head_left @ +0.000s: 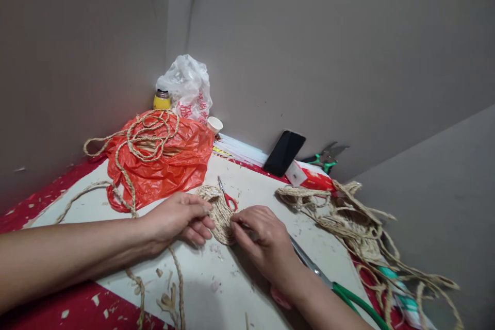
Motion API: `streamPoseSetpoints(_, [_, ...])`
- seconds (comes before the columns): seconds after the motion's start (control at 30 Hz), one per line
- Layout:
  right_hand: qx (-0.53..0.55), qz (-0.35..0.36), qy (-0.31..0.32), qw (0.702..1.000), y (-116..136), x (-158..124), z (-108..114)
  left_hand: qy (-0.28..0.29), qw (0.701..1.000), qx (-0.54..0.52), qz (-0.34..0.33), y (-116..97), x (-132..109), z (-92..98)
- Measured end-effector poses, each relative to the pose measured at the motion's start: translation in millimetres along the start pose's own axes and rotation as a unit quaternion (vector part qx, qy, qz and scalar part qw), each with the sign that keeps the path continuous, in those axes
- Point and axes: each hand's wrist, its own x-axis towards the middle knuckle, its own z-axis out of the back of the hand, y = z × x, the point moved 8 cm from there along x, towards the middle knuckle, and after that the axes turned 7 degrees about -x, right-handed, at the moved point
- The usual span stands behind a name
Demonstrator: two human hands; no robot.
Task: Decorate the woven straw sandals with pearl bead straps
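Note:
A small woven piece of braided straw (218, 211) lies on a white board (201, 273). My left hand (178, 218) rests on its left edge, fingers curled and pinching the weave. On the piece's right edge my right hand (263, 240) presses with closed fingers. A braided straw cord (178, 273) trails from the piece toward me. Small red-handled scissors (227, 196) lie just behind the piece.
An orange plastic bag (162, 162) with coiled straw braid (149, 136) sits at back left. Behind it are a white bag (188, 85), a yellow bottle (161, 100) and a paper cup (214, 124). A phone (284, 153) leans on the wall. Green-handled shears (340, 291) and loose straw (356, 221) lie right.

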Motion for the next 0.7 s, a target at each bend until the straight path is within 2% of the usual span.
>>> streamPoseSetpoints(0.1, [0.024,-0.081,0.006,0.996,-18,-4,-2,-0.083,0.996,-0.012,0.013,5,-7,22.1])
streamPoseSetpoints(0.17, [0.045,-0.130,0.023,0.990,-26,-6,-5,-0.099,0.994,-0.013,0.037,14,-12,24.6])
streamPoseSetpoints(0.37, [0.087,-0.217,0.058,0.971,-37,-9,-15,-0.083,0.995,-0.044,0.038,27,-16,1.2])
streamPoseSetpoints(0.5, [0.116,-0.232,0.068,0.963,-38,-9,-22,-0.097,0.993,-0.064,0.023,28,-9,-2.8])
streamPoseSetpoints(0.7, [0.191,-0.267,0.072,0.942,-35,-6,-27,-0.048,0.999,-0.018,-0.001,30,11,-8.1])
